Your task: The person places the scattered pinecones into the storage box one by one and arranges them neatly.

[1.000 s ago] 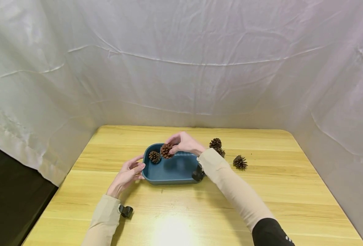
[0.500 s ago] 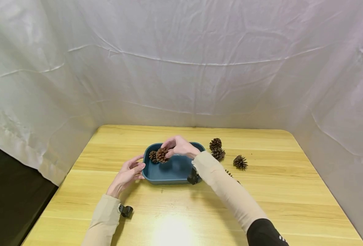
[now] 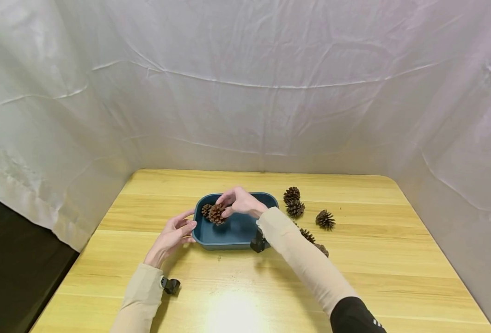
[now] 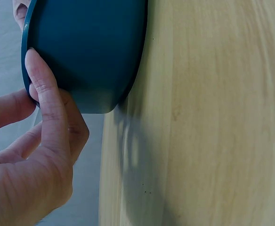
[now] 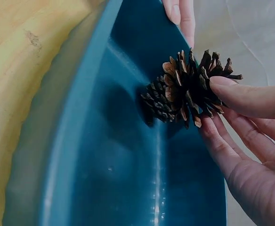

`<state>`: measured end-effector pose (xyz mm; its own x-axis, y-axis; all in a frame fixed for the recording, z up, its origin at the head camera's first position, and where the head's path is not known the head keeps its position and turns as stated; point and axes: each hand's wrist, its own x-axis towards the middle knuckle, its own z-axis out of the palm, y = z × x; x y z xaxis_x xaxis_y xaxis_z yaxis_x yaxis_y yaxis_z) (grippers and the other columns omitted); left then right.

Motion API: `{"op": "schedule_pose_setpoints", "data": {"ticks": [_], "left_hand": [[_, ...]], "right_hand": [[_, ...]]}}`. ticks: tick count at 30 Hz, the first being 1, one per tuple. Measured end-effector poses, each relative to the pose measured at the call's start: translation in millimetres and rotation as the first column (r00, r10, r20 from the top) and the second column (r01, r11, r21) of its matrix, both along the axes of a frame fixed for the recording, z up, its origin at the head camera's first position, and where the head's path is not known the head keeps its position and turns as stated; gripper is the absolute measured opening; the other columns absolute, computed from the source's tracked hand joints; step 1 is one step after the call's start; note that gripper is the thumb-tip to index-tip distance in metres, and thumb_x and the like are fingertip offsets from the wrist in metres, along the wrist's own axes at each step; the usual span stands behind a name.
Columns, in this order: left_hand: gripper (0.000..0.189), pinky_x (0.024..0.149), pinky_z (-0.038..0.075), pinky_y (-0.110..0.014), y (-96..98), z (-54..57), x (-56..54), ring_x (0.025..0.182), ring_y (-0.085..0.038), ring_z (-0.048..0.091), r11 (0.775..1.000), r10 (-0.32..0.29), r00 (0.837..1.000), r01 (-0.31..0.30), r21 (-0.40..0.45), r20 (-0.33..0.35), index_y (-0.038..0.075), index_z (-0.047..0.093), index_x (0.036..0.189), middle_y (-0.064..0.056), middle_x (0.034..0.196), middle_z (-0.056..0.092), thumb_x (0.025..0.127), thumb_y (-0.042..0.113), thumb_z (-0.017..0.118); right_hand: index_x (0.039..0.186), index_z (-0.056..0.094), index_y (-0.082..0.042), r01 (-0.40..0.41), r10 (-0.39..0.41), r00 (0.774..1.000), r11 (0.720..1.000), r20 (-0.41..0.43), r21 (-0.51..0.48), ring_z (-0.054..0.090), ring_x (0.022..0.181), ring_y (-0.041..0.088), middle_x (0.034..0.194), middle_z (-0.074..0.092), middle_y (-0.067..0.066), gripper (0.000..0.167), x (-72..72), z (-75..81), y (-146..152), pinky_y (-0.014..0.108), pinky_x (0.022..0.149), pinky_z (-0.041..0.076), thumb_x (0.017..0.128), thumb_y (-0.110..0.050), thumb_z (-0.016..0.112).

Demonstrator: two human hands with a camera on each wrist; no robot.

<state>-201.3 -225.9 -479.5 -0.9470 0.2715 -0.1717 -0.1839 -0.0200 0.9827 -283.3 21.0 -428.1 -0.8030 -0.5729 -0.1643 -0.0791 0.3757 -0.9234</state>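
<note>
My right hand [image 3: 239, 202] pinches a brown pine cone [image 3: 217, 214] between thumb and fingers, low inside a blue plastic container [image 3: 229, 245]. Beside it, a second, smaller pine cone [image 3: 206, 210] lies at the container's left end; in the right wrist view the held pine cone [image 5: 189, 89] overlaps this one. At the left end of the container my left hand [image 3: 174, 237] holds the rim. The left wrist view shows thumb and fingers of the left hand [image 4: 48, 127] about the container's edge [image 4: 26, 52].
Right of the container, several pine cones lie on the wooden table [image 3: 378, 240]: one at the back [image 3: 291, 194], one just in front of it [image 3: 295, 209], one further right [image 3: 325, 220]. More pine cones [image 3: 307, 235] show partly behind the right sleeve. A pale curtain [image 3: 262, 115] hangs behind the table.
My right hand has moved left and down with its pine cone, which now sits beside the smaller one. More pine cones show past the right forearm. The left hand stays put.
</note>
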Motion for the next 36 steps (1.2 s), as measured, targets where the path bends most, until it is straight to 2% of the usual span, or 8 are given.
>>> {"op": "schedule_pose_setpoints", "data": {"ticks": [7,16,25,36], "left_hand": [[0.062,0.065,0.060,-0.019,0.2,-0.1,-0.2,0.074,-0.005,0.063,1.000,0.002,1.000,-0.002,-0.001,0.003,-0.006,0.022,0.156,0.000,0.104,0.060,0.104,0.009,0.053],[0.062,0.065,0.060,-0.019,0.2,-0.6,-0.4,0.076,-0.006,0.064,1.000,0.002,1.000,-0.002,-0.007,-0.004,-0.006,0.023,0.156,-0.001,0.104,0.061,0.104,0.008,0.053],[0.062,0.065,0.060,-0.019,0.4,0.1,0.4,0.075,-0.006,0.064,1.000,-0.001,1.000,0.001,-0.003,-0.009,-0.006,0.023,0.156,-0.001,0.104,0.061,0.104,0.008,0.053],[0.061,0.065,0.060,-0.019,-0.1,-0.6,0.5,0.076,-0.007,0.066,1.000,0.000,1.000,0.000,0.006,-0.012,-0.007,0.023,0.156,0.000,0.104,0.063,0.104,0.007,0.052]], "right_hand": [[0.114,0.073,0.000,-0.001,0.001,1.000,1.000,0.025,0.015,0.066,0.095,0.016,0.115,0.073,0.017,0.036,0.8,-8.7,-1.9,0.031,0.086,0.063,0.080,0.011,0.076],[0.114,0.072,-0.001,-0.027,0.026,0.999,0.999,0.048,0.023,0.066,0.098,0.018,0.120,0.072,0.016,0.035,4.2,-12.4,-5.3,0.033,0.088,0.063,0.081,0.011,0.074],[0.113,0.073,-0.002,-0.022,0.021,1.000,0.999,0.024,0.044,0.065,0.103,0.019,0.121,0.071,0.015,0.034,3.5,-22.8,-10.4,0.031,0.087,0.062,0.081,0.010,0.075],[0.109,0.074,-0.002,-0.022,0.023,1.000,0.998,-0.017,0.056,0.067,0.101,0.018,0.116,0.074,0.014,0.036,4.6,-27.4,-12.4,0.029,0.087,0.061,0.076,0.011,0.078]]}}
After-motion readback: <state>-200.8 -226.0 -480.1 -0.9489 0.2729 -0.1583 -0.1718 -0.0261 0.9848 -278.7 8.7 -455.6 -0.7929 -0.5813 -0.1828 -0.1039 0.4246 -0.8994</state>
